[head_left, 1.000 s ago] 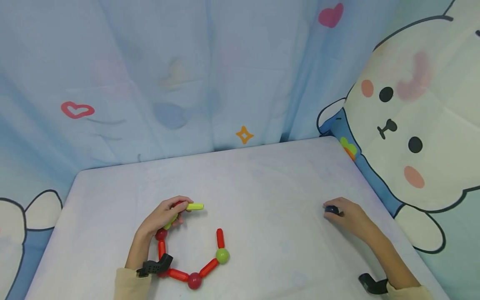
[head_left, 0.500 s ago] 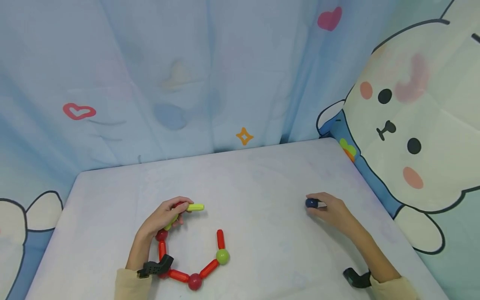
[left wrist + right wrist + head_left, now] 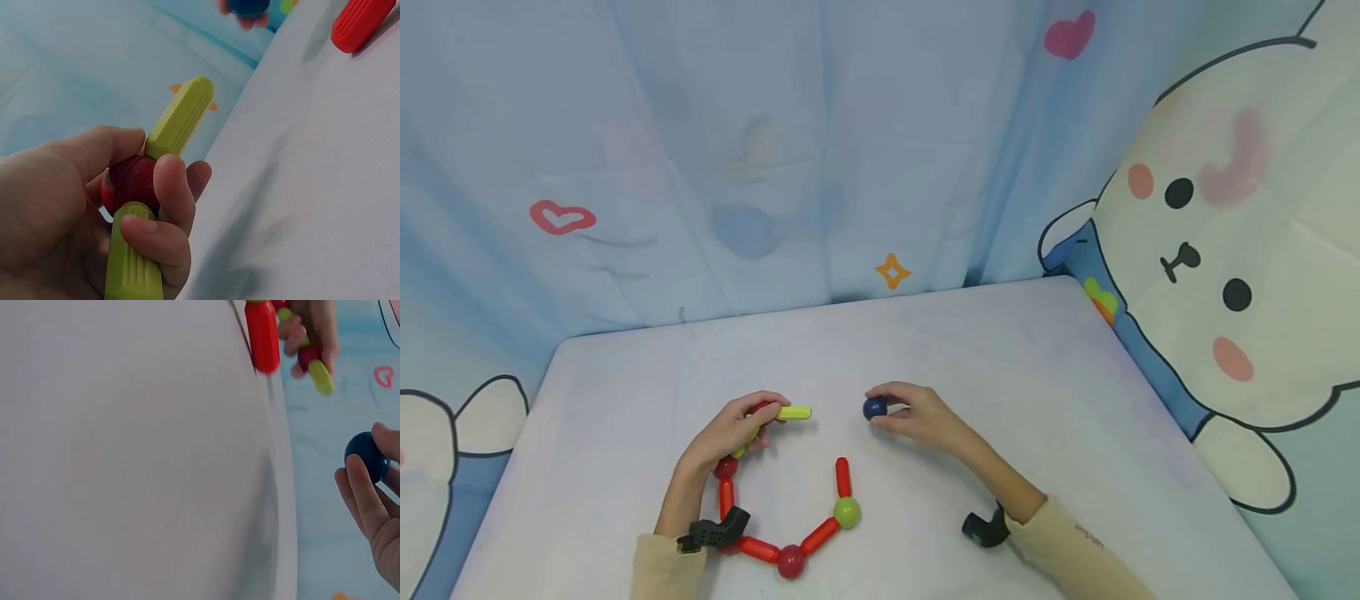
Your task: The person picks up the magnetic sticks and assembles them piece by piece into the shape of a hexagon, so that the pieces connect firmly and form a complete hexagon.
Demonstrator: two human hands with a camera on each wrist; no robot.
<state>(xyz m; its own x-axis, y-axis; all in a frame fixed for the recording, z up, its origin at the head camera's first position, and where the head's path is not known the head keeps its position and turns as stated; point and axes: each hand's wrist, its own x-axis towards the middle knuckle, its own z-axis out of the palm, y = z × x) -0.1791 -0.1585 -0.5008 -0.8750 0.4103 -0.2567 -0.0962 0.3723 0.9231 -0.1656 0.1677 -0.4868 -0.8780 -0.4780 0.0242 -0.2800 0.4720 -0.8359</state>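
My left hand (image 3: 726, 429) grips a dark red ball (image 3: 128, 184) between two yellow-green rods. One rod (image 3: 181, 115) points freely to the right; the other leads down to a second red ball (image 3: 726, 467). From there a chain of red rods and balls curves over the table, partly hidden by the left wrist. It runs past a front red ball (image 3: 791, 562) and a green ball (image 3: 847, 512) to an upright-pointing red rod (image 3: 843, 477) with a free end. My right hand (image 3: 928, 418) pinches a dark blue ball (image 3: 874, 408), a short gap right of the yellow-green rod's tip.
A white cloth covers the table (image 3: 1000, 342), its far edge meeting a blue printed curtain (image 3: 700, 167). Black wrist cameras are strapped on both arms, the right one (image 3: 985, 528) standing low over the cloth.
My right hand has carried the blue ball far to the left, from the table's right side to near the left hand. The left hand and the chain have stayed in place.
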